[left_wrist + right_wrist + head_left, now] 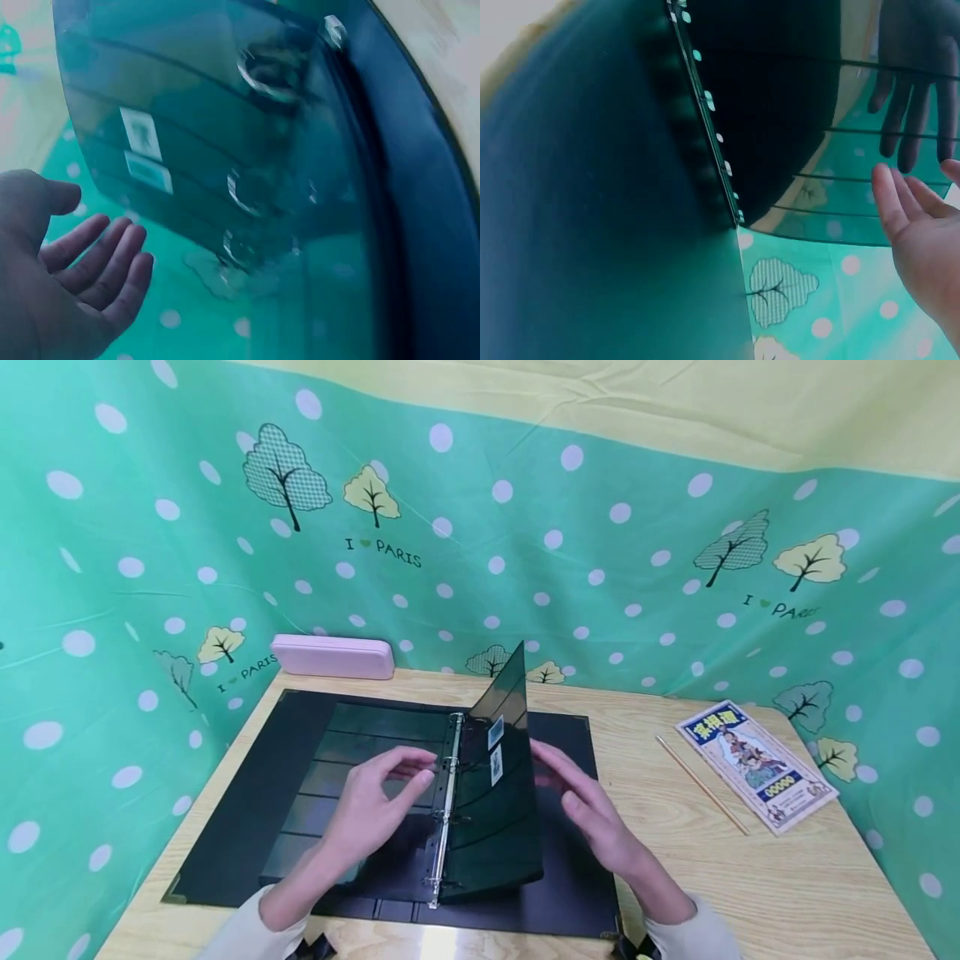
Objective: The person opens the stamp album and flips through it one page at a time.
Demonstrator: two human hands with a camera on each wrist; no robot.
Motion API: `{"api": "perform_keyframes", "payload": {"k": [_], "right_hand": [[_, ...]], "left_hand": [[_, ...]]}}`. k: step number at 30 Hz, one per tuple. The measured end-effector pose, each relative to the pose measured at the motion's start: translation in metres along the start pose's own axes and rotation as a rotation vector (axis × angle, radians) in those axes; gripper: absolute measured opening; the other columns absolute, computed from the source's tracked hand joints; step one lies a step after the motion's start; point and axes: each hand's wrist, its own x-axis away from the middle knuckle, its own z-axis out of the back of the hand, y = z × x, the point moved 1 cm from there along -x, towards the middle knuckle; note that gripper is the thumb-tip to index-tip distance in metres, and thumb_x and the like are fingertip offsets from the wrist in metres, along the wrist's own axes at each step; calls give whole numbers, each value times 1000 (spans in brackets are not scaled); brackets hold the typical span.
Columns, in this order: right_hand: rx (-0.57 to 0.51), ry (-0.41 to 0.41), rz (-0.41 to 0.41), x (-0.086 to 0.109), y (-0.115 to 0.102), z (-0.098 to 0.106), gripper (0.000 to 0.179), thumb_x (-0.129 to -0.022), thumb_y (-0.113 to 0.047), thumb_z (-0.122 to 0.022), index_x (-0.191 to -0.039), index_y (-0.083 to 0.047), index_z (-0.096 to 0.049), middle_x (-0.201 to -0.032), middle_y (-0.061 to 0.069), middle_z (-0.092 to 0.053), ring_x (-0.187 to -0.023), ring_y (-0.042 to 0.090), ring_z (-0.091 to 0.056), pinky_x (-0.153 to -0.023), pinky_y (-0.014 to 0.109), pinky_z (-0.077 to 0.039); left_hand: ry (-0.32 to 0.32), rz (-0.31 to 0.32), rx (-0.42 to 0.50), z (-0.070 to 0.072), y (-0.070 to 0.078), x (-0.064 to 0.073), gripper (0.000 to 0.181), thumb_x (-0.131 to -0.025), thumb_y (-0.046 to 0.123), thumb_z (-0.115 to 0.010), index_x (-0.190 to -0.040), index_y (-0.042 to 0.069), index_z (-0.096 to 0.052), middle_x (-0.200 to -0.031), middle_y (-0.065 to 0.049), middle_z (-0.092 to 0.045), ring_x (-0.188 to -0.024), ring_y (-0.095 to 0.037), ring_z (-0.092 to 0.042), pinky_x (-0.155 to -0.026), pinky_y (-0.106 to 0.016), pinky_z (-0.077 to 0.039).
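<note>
A black ring binder (448,810) lies open, a stamp album with dark strip-pocket pages. On its left side a glossy page (315,810) lies flat. Another sheaf of black pages (495,827) stands raised from the rings, with two small stamps (497,765) in its pockets. My left hand (375,806) hovers over the left page near the rings, fingers loosely bent, holding nothing. Behind the raised pages is my right hand (592,814), fingers extended by their outer edge. In the right wrist view its fingertips (892,195) are right at the glossy page, which mirrors them.
A pink case (332,657) stands at the back left of the wooden table (645,752). To the right lie a thin wooden stick (701,783) and an illustrated booklet (757,766). A green dotted curtain (525,543) hangs close behind and at both sides.
</note>
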Motion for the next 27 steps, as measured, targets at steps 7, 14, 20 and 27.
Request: {"api": "perform_keyframes", "payload": {"k": [7,14,20,27], "right_hand": [[229,-77,36,0,-2,-19,56,-118,-13,-38,-172,1,-33,-178,20,-30,-148,29,-53,-121,45,-46],[306,-143,44,0,-7,-34,64,-113,-7,-49,-174,-6,-32,-183,21,-20,-167,33,-29,-130,44,-36],[396,-230,11,2,-7,-47,63,-117,-26,-50,-176,-12,-31,-185,16,-14,-170,35,-21,-133,53,-30],[452,-331,-59,6,-3,-57,64,-119,-38,-47,-178,-20,-27,-187,8,-9,-171,32,-18,-130,59,-35]], "left_hand": [[-69,-73,184,-6,35,2,24,-108,15,-73,-131,13,-75,-108,4,-81,-96,-12,-76,-86,-31,-64],[-80,-78,309,-4,61,-3,34,-109,26,-68,-140,13,-70,-105,-6,-79,-87,-17,-76,-78,-31,-64],[-102,14,375,1,77,-11,43,-108,29,-71,-145,8,-64,-91,-15,-74,-66,-33,-71,-60,-37,-63],[-130,110,276,10,84,-17,54,-104,24,-78,-152,8,-57,-86,-8,-73,-63,-21,-71,-57,-33,-59]]}}
